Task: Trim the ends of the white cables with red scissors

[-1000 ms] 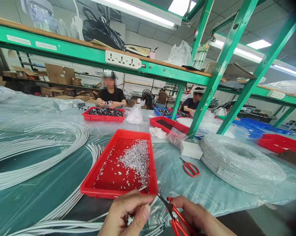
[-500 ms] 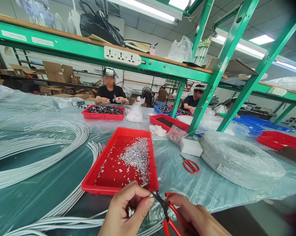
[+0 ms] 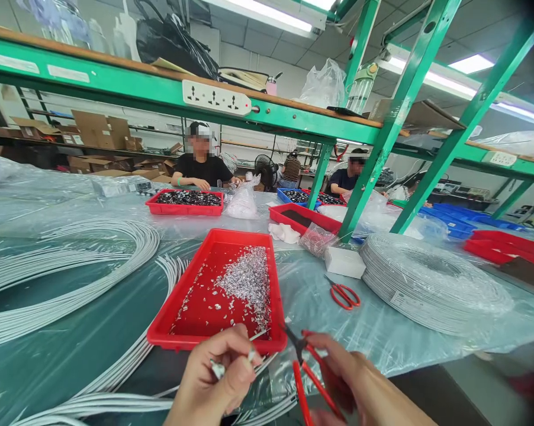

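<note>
My left hand [image 3: 211, 378] is closed in a pinch on a thin white cable end with a small metal piece at its tip, just in front of the red tray's near rim [image 3: 205, 341]. My right hand [image 3: 360, 384] grips red-handled scissors [image 3: 303, 370], whose dark blades point up toward the cable tip. The tray holds a heap of small silvery metal bits [image 3: 247, 281]. White cables [image 3: 116, 402] run along the table under my left hand.
A second pair of red scissors [image 3: 344, 294] and a white box [image 3: 344, 261] lie right of the tray, beside a wrapped coil of white cable [image 3: 431, 281]. Large white cable loops [image 3: 71, 272] lie at left. Green rack posts [image 3: 382, 118] rise behind. Other people sit at far trays.
The scissors have opened wider and drawn slightly away from the cable tip. My left hand has dropped a little and rotated, with the cable end now sticking out toward the tray.
</note>
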